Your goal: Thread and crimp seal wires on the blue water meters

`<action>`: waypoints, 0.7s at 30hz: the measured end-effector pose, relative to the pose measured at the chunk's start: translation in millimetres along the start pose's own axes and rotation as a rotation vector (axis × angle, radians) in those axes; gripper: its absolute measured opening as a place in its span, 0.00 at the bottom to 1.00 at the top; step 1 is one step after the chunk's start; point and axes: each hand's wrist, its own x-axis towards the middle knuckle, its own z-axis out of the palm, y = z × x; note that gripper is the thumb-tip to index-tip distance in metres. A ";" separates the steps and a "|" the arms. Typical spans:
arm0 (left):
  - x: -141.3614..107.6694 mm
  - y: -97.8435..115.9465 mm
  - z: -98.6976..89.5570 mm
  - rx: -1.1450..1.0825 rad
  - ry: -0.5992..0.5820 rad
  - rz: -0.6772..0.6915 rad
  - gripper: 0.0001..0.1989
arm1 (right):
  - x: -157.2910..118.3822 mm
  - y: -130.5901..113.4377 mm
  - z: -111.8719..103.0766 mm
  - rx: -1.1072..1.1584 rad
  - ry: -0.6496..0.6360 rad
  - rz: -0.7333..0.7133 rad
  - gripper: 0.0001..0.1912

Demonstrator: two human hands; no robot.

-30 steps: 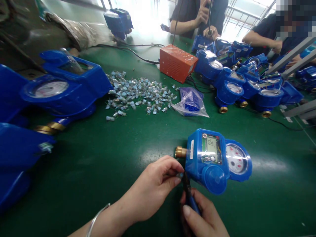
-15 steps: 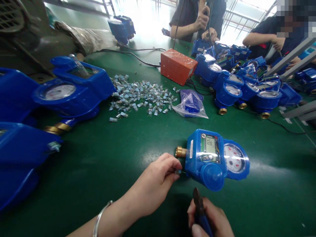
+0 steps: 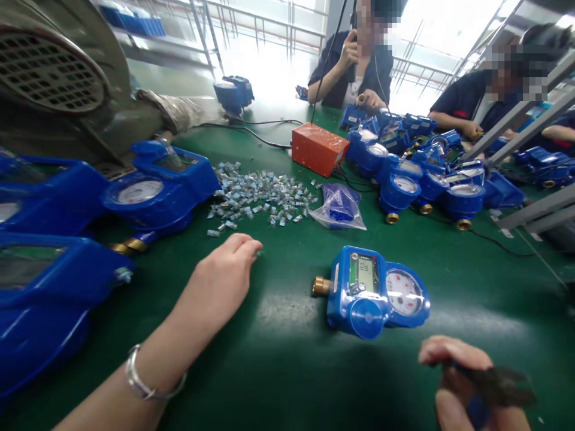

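Observation:
A blue water meter lies on the green bench with its small display lit, its round dial to the right and a brass threaded end to the left. My left hand, a silver bangle at the wrist, is closed in a pinch left of the meter; a tiny bit at its fingertips is too small to make out. At the lower right, my right hand is wrapped round cutting pliers with dark jaws, blurred and pointing right. Beyond my left hand lies a pile of small clear seals with pale blue faces.
More blue water meters crowd the left, beside a large blower. Behind are an orange box with cables and a plastic bag of blue pieces. Other meters cluster right, near a grey frame. Two people work across the bench.
My left hand has moved left and away from the meter, towards the seal pile. My right hand has swung right with the pliers, their jaws now turned rightward. The camera view has shifted.

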 end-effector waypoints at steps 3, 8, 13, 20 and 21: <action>18.5 -15.1 -9.4 0.102 0.112 0.008 0.19 | 32.4 23.2 -19.3 -0.354 0.078 0.159 0.23; 1.5 39.7 -18.8 -0.236 0.083 -0.022 0.23 | 66.9 84.3 -28.8 -0.772 -0.017 0.083 0.30; -38.0 118.0 8.6 -0.849 -0.172 -0.105 0.41 | 70.0 119.5 -24.2 -1.022 -0.039 -0.013 0.28; -19.3 136.9 35.4 -0.739 -0.110 -0.293 0.39 | 66.2 127.3 -17.8 -1.137 -0.028 0.020 0.25; -16.9 131.5 37.6 -0.709 -0.098 -0.281 0.38 | 67.3 130.0 -16.5 -1.138 -0.016 -0.013 0.24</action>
